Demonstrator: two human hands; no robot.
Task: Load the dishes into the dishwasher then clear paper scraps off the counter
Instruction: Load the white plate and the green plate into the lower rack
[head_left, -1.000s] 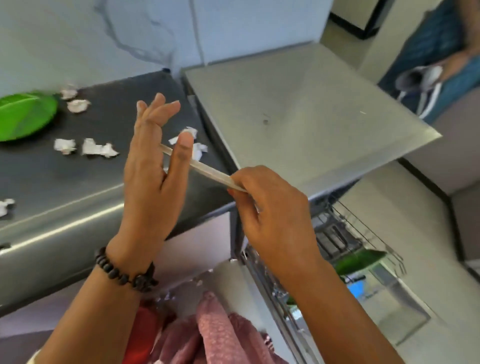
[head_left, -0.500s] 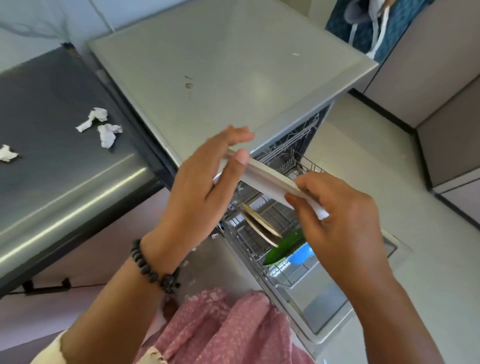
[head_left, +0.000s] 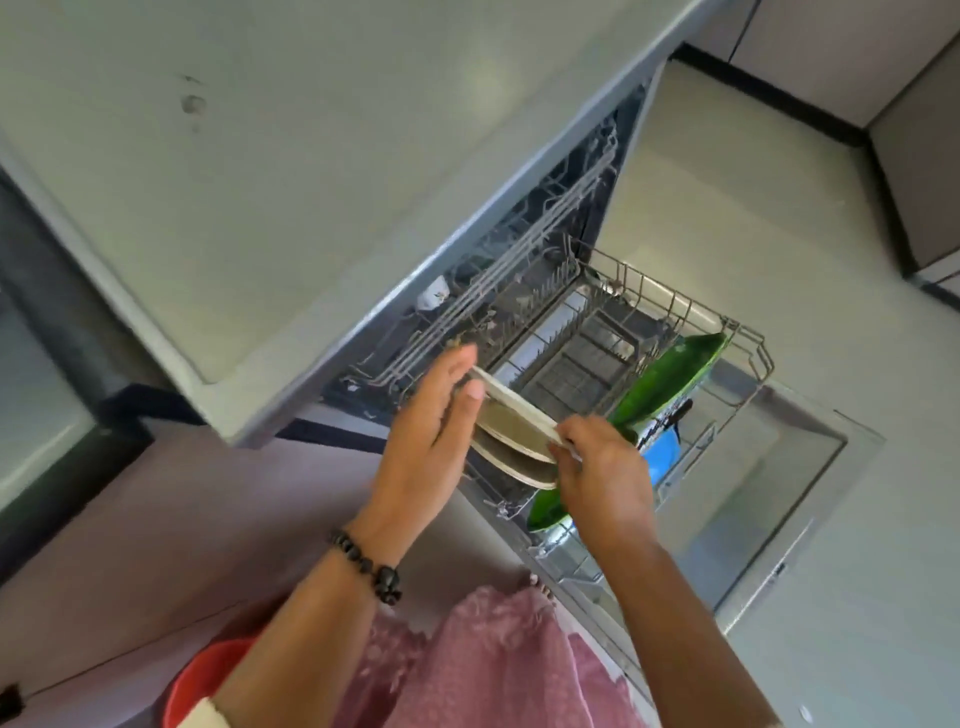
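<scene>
Over the pulled-out wire dishwasher rack (head_left: 670, 312), the left hand (head_left: 431, 431) steadies with straight fingers, and the right hand (head_left: 602, 467) pinches, a round beige plate (head_left: 511, 421).

Both hands hold a pale plate (head_left: 511, 408) on edge above the pulled-out lower rack (head_left: 675, 306) of the open dishwasher (head_left: 810, 467); the left hand (head_left: 431, 431) lies flat against its far rim, fingers straight; the right hand (head_left: 602, 467) pinches the near rim; a second pale plate (head_left: 514, 465) stands just below; green leaf-shaped plates (head_left: 670, 379) lean in the rack beside a blue item (head_left: 662, 452); a beaded bracelet (head_left: 369, 566) circles the left wrist.
</scene>
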